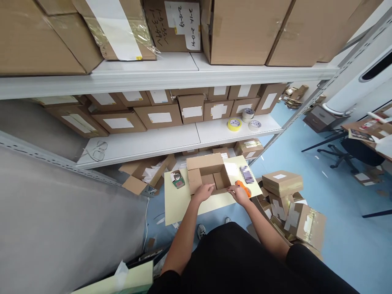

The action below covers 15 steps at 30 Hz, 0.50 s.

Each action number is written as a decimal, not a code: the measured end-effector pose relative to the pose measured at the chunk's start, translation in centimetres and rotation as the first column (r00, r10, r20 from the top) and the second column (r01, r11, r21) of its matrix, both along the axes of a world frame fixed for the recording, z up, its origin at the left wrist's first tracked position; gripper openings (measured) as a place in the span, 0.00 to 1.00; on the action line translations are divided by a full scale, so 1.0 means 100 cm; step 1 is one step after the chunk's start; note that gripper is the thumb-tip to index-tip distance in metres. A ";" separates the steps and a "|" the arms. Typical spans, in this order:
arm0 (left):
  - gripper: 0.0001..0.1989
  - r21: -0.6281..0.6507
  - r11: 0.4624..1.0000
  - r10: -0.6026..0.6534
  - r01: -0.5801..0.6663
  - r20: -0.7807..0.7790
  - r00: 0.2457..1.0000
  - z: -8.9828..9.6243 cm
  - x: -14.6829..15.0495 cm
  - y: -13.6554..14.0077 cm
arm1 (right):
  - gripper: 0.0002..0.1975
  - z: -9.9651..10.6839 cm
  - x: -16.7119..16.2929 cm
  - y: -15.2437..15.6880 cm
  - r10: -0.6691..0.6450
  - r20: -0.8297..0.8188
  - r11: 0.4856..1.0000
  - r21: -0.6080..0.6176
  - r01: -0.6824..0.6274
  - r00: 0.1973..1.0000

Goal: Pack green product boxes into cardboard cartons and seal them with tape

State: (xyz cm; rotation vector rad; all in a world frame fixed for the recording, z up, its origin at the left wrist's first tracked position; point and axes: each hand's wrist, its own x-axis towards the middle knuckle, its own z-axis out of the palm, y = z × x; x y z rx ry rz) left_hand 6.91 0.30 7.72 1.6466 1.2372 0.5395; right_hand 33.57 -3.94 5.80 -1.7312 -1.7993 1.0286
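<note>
An open cardboard box (193,181) stands on a pale yellow tabletop (176,206), its far flap raised and its inside showing bare cardboard. My left hand (203,192) is closed over the near left edge of the box. At the near right corner, my right hand (239,193) grips the wall with its fingers bent over the rim. Just beyond the right hand lies an orange tape dispenser (244,189). A small green box (178,182) sits left of the cardboard box. To the right are a white paper (232,168) and a blurred-out purple item (246,174).
Grey metal shelving (147,145) rises in front, loaded with labelled cartons (161,116). Rolls of tape, one yellow (234,124), rest on the middle shelf. Several taped cartons (281,183) are piled right of the table. An open carton (137,181) holding white paper stands at left.
</note>
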 end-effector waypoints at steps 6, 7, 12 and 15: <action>0.09 0.062 0.988 -0.109 0.140 -0.365 0.925 -0.001 0.005 -0.001 | 0.12 -0.001 0.024 -0.020 0.001 0.073 1.000 0.021 -0.002 0.997; 0.12 0.101 0.987 -0.080 0.128 -0.381 0.921 0.000 0.001 -0.006 | 0.11 -0.002 0.027 -0.023 -0.005 0.073 1.000 0.017 0.003 0.997; 0.23 0.298 0.953 0.181 -0.055 -0.415 0.892 -0.010 -0.033 -0.047 | 0.12 -0.013 0.036 -0.028 0.013 0.049 0.998 0.067 -0.016 0.999; 0.31 0.221 0.963 0.240 -0.153 -0.452 0.859 -0.023 -0.049 -0.067 | 0.13 -0.021 0.039 -0.026 0.078 0.041 0.995 0.053 -0.080 0.996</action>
